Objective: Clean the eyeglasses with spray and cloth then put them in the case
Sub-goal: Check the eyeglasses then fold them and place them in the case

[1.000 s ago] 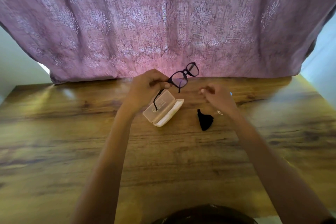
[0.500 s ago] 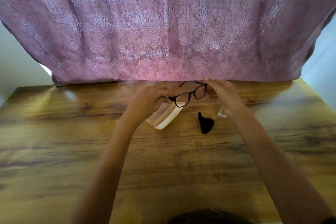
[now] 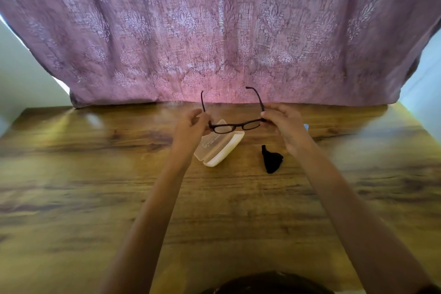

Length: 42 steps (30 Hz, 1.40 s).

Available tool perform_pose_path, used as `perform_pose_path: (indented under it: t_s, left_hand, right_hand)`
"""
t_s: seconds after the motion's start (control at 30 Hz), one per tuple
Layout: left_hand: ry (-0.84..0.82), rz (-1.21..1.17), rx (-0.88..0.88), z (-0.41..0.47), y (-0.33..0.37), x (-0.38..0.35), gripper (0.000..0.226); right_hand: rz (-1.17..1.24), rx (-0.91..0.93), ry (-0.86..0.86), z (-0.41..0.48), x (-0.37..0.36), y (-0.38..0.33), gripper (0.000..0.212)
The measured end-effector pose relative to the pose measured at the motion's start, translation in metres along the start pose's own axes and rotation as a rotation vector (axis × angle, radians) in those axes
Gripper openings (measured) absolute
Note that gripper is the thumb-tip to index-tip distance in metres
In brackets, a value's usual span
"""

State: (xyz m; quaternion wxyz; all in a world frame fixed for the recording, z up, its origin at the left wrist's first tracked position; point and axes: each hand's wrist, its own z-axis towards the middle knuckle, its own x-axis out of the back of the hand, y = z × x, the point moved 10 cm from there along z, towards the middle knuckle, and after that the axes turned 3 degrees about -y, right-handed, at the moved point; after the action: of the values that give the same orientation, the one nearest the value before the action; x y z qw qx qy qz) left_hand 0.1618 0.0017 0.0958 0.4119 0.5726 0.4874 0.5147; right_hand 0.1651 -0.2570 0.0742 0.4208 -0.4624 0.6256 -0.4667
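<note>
The eyeglasses (image 3: 235, 126) are being held in the air over the table (image 3: 95, 174), directly above the open case (image 3: 219, 148). They are being pinched at both ends of the front. The left hand (image 3: 191, 126) is pinching the hinge at nine o'clock, and the right hand (image 3: 285, 124) is pinching the hinge at three o'clock, thumb against curled fingertips. Both temples are being shown unfolded, pointing toward twelve o'clock at the curtain (image 3: 214, 31).

The black cloth (image 3: 272, 159) is lying at about four o'clock from the case, apart from it. A small bluish tip (image 3: 306, 126) is being glimpsed just past the right hand at three o'clock. It is probably the spray, but it is mostly hidden.

The step is being judged as squaring the glasses up for cleaning; whether the lenses are already wet cannot be told. It is being done well so long as only the frame is being gripped and the lenses are being left untouched. The hinges should not be twisted against each other. One pinch alone, best the left, will likely be needed so that the right hand is being freed for the bottle or the cloth.
</note>
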Motion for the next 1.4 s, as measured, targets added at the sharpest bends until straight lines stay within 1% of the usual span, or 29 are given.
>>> perform_pose_path:
  t_s: [0.1,0.2,0.5,0.6,0.8,0.97,1.1,1.23,1.4]
  left_hand:
    - [0.038,0.004,0.005,0.002,0.000,0.004,0.040]
    - [0.060,0.022,0.017,0.001,0.000,0.006,0.042]
    - [0.022,0.020,0.064,0.002,-0.009,0.005,0.039]
    - [0.006,0.018,0.059,0.003,-0.013,0.006,0.038]
    - [-0.045,0.059,0.085,0.008,-0.020,0.007,0.042]
    - [-0.069,0.117,0.104,0.004,-0.018,0.008,0.033]
    - [-0.114,0.218,0.109,0.003,-0.019,0.005,0.025]
    - [-0.168,0.286,0.140,0.002,-0.023,0.002,0.022]
    - [-0.228,0.294,0.130,0.000,-0.025,-0.003,0.029]
  right_hand:
    - [-0.013,0.015,-0.001,-0.002,-0.005,0.002,0.029]
    - [-0.027,0.011,0.021,-0.005,-0.006,0.003,0.024]
    - [-0.103,-0.019,-0.028,-0.009,-0.008,0.009,0.008]
    - [-0.128,-0.023,-0.054,-0.010,-0.011,0.010,0.009]
    - [-0.185,-0.039,-0.126,-0.006,-0.016,0.016,0.008]
    - [-0.156,-0.065,-0.163,-0.012,-0.022,0.016,0.013]
    - [-0.172,-0.073,-0.176,-0.010,-0.024,0.018,0.012]
    - [-0.219,-0.052,-0.181,-0.007,-0.025,0.021,0.011]
    - [-0.200,-0.050,-0.177,-0.007,-0.025,0.021,0.013]
